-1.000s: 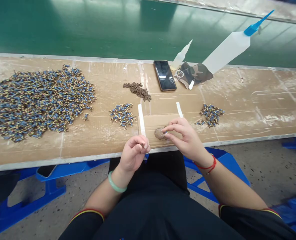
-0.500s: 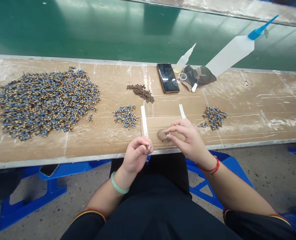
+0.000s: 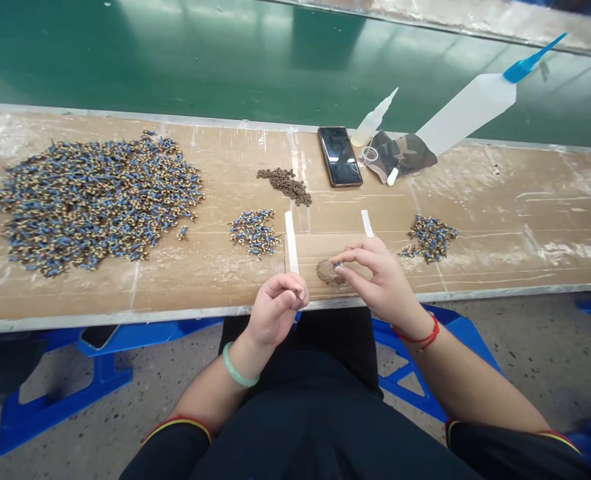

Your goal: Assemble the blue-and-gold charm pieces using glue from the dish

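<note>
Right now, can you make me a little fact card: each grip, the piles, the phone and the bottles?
Left grip: pinched; contents too small to tell
Right grip: pinching a tiny blue piece by the clear round thing
Biggest pile: blue and yellow pieces, far left
Middle pile: similar pieces, fewer
Right pile: similar pieces, fewer
Brown pile: left of the phone
Phone: lying flat
Bottles: small bottle, big blue-tipped bottle

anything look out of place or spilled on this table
Only slightly: one small blue-and-yellow piece lies just outside the large pile, like a stray. The shiny marks on the cardboard could be glare or residue; I can't tell.
</note>
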A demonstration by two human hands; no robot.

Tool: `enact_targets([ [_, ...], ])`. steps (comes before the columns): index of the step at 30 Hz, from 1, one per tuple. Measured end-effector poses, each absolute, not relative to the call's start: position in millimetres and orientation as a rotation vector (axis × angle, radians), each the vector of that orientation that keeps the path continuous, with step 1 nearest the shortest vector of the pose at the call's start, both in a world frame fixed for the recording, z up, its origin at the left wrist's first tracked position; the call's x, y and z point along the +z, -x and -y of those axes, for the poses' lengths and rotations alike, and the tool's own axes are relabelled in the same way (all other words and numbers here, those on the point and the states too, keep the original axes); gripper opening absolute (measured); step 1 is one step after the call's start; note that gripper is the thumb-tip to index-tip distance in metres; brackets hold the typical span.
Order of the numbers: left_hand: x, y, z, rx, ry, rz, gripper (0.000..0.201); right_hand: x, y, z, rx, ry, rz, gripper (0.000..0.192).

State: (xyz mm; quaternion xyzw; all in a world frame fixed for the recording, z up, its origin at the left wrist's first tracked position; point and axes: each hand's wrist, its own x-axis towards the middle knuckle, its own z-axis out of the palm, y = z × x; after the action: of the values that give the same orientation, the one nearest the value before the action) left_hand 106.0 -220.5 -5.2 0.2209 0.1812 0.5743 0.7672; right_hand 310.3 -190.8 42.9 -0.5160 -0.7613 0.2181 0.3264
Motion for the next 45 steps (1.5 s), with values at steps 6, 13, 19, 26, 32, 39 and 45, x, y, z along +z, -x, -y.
enact_targets([
  [6, -4.8, -107.2, 221.4, 1.263, -0.484, -0.417, 0.031, 48.5, -311.7, 195.4, 0.685, 1.410, 1.849, 0.009],
  [13, 8.6, -116.7, 221.0, 1.460, -0.708, -0.596, 0.022, 56.6, -287.8, 215.1, 1.151, 1.154, 1.128, 0.015],
  [19, 34.8, -128.2, 219.3, 1.635, -0.972, -0.591, 0.011, 63.0, -256.3, 226.0, 1.338, 0.793, 0.969, 0.007],
  [26, 49.9, -130.4, 222.9, 1.713, -1.142, -0.640, 0.007, 70.4, -239.1, 232.3, 1.515, 0.706, 0.737, 0.011],
  [32, 52.0, -129.5, 224.7, 1.722, -1.193, -0.676, 0.008, 74.7, -237.0, 235.2, 1.561, 0.708, 0.659, 0.012],
  [39, 52.2, -129.9, 225.5, 1.706, -1.182, -0.680, 0.009, 73.4, -236.6, 236.6, 1.547, 0.695, 0.666, 0.011],
  [45, 54.8, -130.7, 225.4, 1.630, -1.063, -0.564, 0.014, 67.7, -238.8, 238.4, 1.204, 0.758, 0.869, 0.009],
])
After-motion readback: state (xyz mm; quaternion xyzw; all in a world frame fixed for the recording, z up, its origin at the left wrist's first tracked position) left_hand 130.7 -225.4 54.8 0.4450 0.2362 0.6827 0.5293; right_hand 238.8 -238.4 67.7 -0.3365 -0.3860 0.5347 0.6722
